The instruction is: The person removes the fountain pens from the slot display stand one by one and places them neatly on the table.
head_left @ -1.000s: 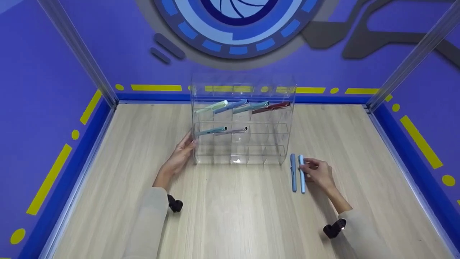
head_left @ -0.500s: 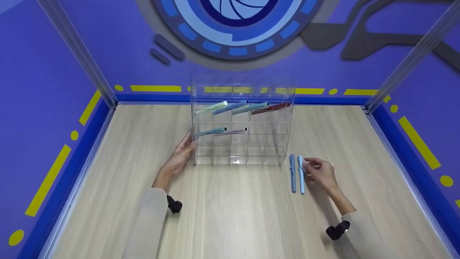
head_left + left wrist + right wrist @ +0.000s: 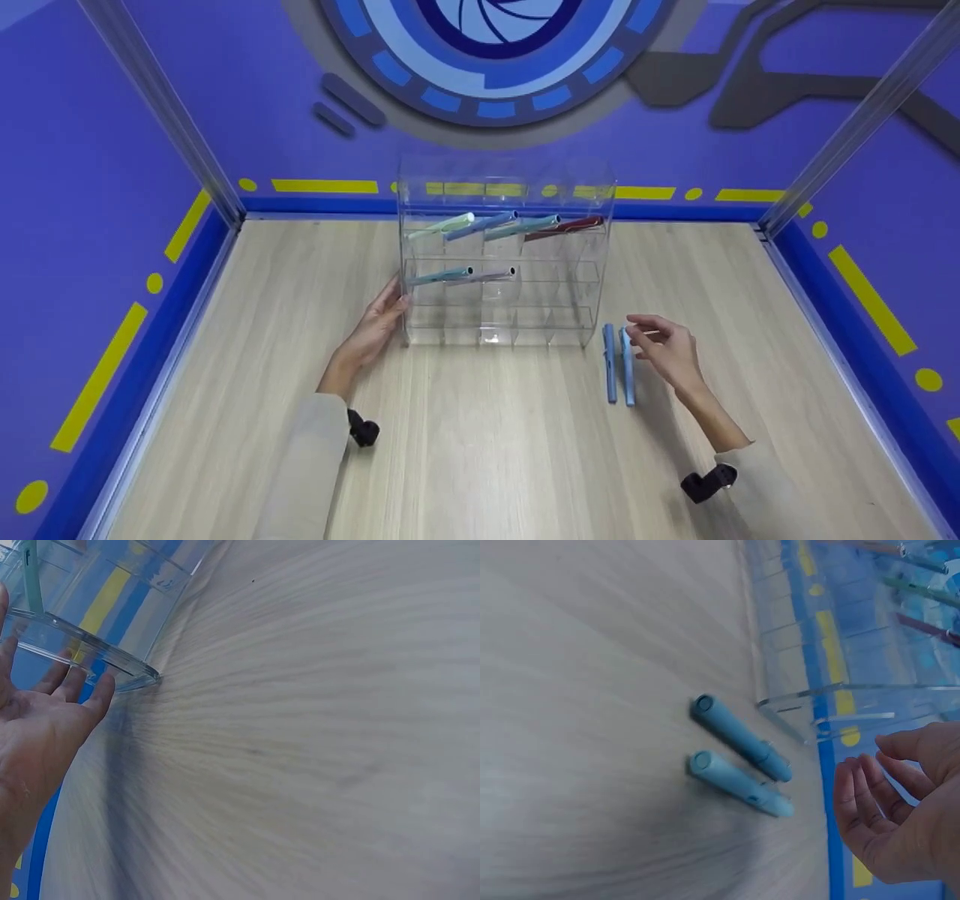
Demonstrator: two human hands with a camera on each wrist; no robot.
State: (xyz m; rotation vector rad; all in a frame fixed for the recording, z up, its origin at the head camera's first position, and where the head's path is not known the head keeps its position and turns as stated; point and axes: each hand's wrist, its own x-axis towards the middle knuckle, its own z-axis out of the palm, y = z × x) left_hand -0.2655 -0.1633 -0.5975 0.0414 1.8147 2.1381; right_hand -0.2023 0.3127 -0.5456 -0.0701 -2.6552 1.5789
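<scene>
A clear acrylic pen rack [image 3: 536, 318] stands at the back centre. My left hand [image 3: 373, 330] rests against its left side, fingers extended along the panel and thumb near the front edge. In the left wrist view, those fingers meet the rack's lower edge. To the right of the rack, a grey-blue pen [image 3: 610, 367] and a light-blue pen [image 3: 628, 375] lie side by side on the table. My right hand [image 3: 667, 352], loosely bent and holding nothing, is beside the light-blue pen; its fingertips overlap the pen's far end in the head view.
Several pens slant in the rack's compartments, among them a pale green pen [image 3: 450, 223], a dark red pen [image 3: 566, 227] and a teal pen [image 3: 442, 275]. Blue printed walls [image 3: 300, 150] enclose the wooden table [image 3: 480, 450] at the back and sides.
My right hand has come away from the light-blue pen and risen slightly, its fingers spreading. Both pens remain on the table. My left hand keeps its place at the rack.
</scene>
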